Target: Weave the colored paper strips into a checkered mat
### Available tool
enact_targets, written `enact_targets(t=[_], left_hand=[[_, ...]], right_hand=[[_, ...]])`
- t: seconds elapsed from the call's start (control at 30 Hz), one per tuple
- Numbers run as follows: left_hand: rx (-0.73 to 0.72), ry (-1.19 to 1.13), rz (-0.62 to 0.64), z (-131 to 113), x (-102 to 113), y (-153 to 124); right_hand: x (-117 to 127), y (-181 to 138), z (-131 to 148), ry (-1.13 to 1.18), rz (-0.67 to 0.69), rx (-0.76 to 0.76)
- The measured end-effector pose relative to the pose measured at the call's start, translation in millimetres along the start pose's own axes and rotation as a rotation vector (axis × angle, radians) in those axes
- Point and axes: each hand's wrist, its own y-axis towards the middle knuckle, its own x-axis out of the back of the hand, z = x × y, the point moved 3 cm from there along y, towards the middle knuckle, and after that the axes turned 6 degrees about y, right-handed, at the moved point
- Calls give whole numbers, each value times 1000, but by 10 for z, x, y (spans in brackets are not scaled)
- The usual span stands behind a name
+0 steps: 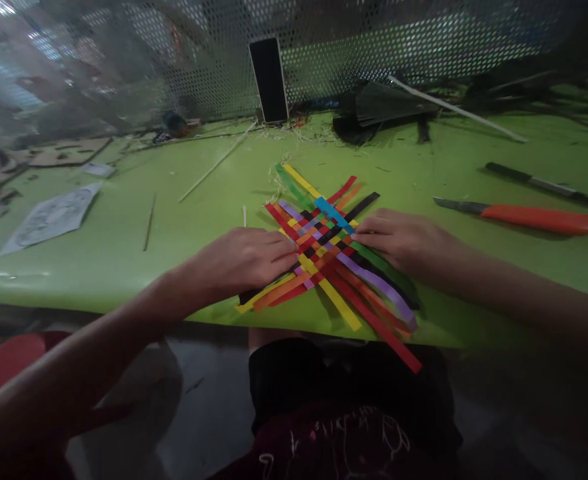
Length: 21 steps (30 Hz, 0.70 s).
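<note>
A woven mat of colored paper strips (319, 250) lies near the front edge of the green table, its loose ends fanning out in red, yellow, orange, purple, black and green. My left hand (259, 257) is closed on the mat's left edge, fingertips pinching the strips there. At the mat's right side, my right hand (399, 237) has its fingers pressed together at the lower end of a blue strip (331, 212). That strip lies across the upper right of the weave. The fingers partly cover what they grip.
An orange-handled knife (539, 217) and a dark-handled blade (539, 183) lie to the right. A phone (269, 80) leans upright against the perforated metal screen (324, 73). Thin sticks (217, 163), a printed paper (57, 215) and cardboard scraps (69, 152) lie around.
</note>
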Motion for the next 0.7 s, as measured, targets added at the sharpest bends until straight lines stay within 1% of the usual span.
enact_targets(t=[0.13, 0.23, 0.3, 0.4, 0.57, 0.7], left_hand=[[-15, 7, -41, -27, 5, -10], [-24, -20, -20, -10, 17, -16], [-22, 9, -19, -9, 20, -14], [-32, 39, -81, -41, 19, -5], [-58, -45, -169, -74, 9, 22], [-14, -148, -167, -17, -20, 37]], right_hand=[[-21, -2, -22, -16, 31, 2], [-51, -10, -54, -15, 18, 21], [-66, -16, -68, -13, 8, 32], [-75, -20, -64, -27, 27, 34], [-35, -9, -16, -50, 12, 18], [-15, 1, 2, -36, -4, -16]])
